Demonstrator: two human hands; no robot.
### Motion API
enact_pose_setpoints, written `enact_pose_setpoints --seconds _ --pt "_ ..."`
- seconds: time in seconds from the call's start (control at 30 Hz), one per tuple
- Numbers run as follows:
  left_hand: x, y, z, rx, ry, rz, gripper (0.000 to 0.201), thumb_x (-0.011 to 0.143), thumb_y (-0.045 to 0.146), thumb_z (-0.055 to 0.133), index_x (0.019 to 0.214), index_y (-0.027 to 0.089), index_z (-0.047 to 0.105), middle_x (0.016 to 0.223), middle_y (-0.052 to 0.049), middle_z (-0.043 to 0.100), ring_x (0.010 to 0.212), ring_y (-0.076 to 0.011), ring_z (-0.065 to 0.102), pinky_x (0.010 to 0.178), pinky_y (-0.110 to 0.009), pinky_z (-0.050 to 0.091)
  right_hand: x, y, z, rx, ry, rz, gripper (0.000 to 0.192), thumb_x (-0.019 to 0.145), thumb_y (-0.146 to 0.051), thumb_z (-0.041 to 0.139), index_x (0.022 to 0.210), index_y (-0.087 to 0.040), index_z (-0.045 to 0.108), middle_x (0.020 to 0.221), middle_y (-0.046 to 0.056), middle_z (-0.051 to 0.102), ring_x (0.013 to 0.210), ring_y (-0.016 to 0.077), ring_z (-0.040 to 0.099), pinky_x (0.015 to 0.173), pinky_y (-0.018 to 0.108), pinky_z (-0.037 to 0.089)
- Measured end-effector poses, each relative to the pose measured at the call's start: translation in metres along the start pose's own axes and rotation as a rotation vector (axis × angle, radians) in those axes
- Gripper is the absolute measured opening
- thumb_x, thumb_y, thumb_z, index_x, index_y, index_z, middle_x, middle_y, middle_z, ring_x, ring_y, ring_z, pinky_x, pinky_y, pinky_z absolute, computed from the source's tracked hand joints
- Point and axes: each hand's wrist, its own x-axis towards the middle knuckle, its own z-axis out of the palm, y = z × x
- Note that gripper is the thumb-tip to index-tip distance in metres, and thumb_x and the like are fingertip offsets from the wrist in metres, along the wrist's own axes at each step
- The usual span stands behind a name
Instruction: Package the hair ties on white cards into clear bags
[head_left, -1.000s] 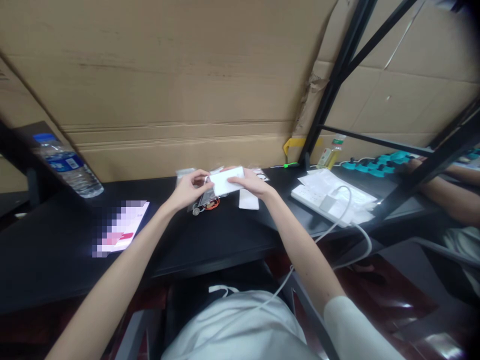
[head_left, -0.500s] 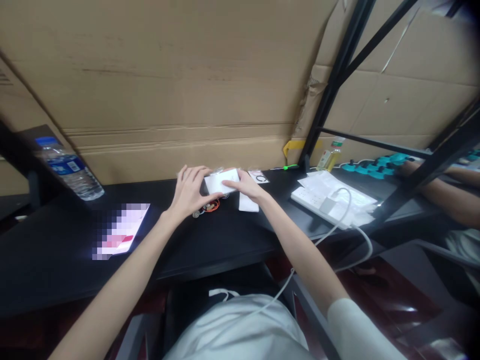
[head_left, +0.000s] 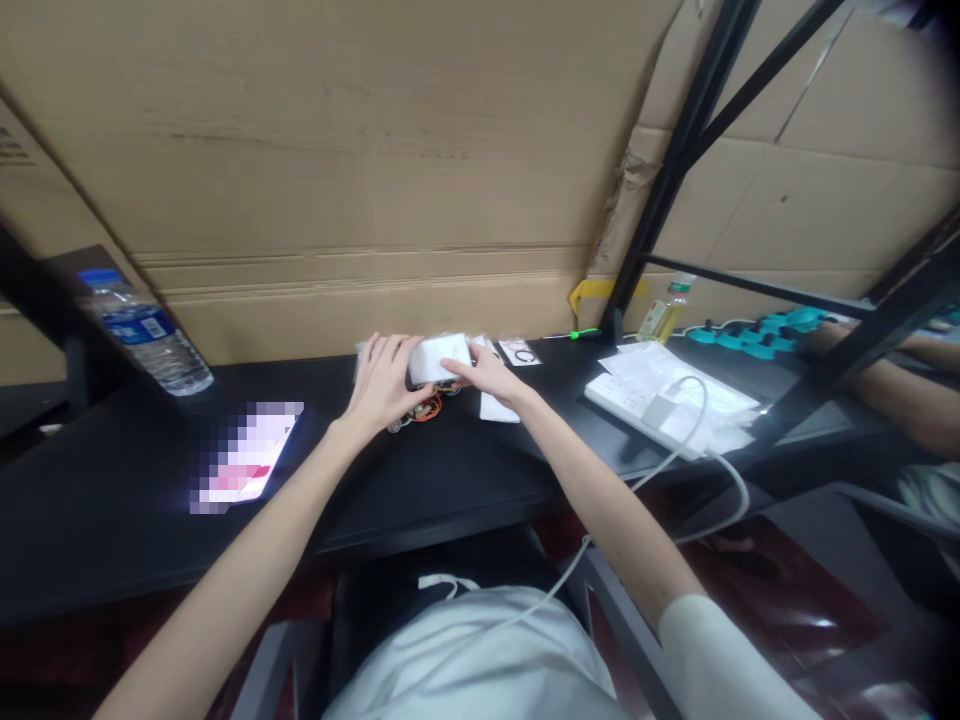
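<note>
Both hands meet around a small white box (head_left: 433,364) at the back of the black tabletop (head_left: 442,490). My left hand (head_left: 382,382) grips its left end, thumb along the lower edge. From the right, my right hand (head_left: 484,370) holds the box with the thumb lying on its front face. Just below are tangled orange cords (head_left: 427,409) with small round metal-looking pieces, partly hidden by the left hand. A flat white item (head_left: 498,408) lies under the right wrist. Behind it sits a clear packet with a black ring (head_left: 521,352).
On the left are a water bottle (head_left: 154,340) and a lit phone (head_left: 251,455). To the right, papers (head_left: 675,380) cover part of a power strip (head_left: 622,398) with a white cable. A drink bottle (head_left: 664,312), a black shelf post (head_left: 664,200) and another person's arm (head_left: 885,390) lie beyond.
The white box has tipped and shifted slightly left, showing more of its depth. My right thumb has slid a little left with it; both hands keep their hold.
</note>
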Motion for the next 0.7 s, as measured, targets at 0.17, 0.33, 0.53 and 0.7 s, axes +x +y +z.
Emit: enact_pose_setpoints --seconds 0.17,0.33,0.53,0.7 --pt "0.000 -0.006 -0.001 -0.003 0.002 -0.009 0.067 0.086 0.048 0.069 0.145 0.020 0.053 0.136 -0.017 0.059 0.131 -0.0389 0.053 0.125 -0.062 0.026 0.001 -0.001 -0.001 0.004 -0.009 -0.012 0.036 0.089 -0.038 0.079 0.117 -0.018 0.070 0.117 0.012 0.073 0.100 0.0233 0.072 0.077 0.036 0.070" --pt "0.000 -0.008 -0.001 0.015 0.017 0.012 0.067 0.088 0.050 0.067 0.146 0.020 0.052 0.137 -0.017 0.058 0.132 -0.0381 0.053 0.125 -0.060 0.027 0.005 0.005 -0.001 -0.009 0.002 -0.059 0.026 0.090 -0.037 0.075 0.105 -0.017 0.072 0.103 0.010 0.074 0.093 0.0237 0.073 0.080 0.041 0.070" --pt "-0.001 -0.006 0.000 0.022 -0.008 0.061 0.070 0.090 0.049 0.066 0.151 0.020 0.048 0.137 -0.017 0.060 0.133 -0.0369 0.054 0.126 -0.059 0.025 0.009 0.016 -0.001 -0.138 0.027 -0.133 0.037 0.087 -0.038 0.079 0.116 -0.017 0.072 0.112 0.012 0.075 0.097 0.0257 0.073 0.085 0.045 0.067" --pt "-0.001 -0.003 -0.002 -0.020 -0.017 0.107 0.065 0.091 0.045 0.068 0.148 0.020 0.051 0.137 -0.015 0.063 0.131 -0.0361 0.056 0.125 -0.057 0.027 0.007 0.016 0.001 -0.182 0.049 -0.126 0.051 0.080 -0.042 0.087 0.121 -0.019 0.069 0.118 0.012 0.073 0.106 0.0258 0.070 0.092 0.043 0.064"
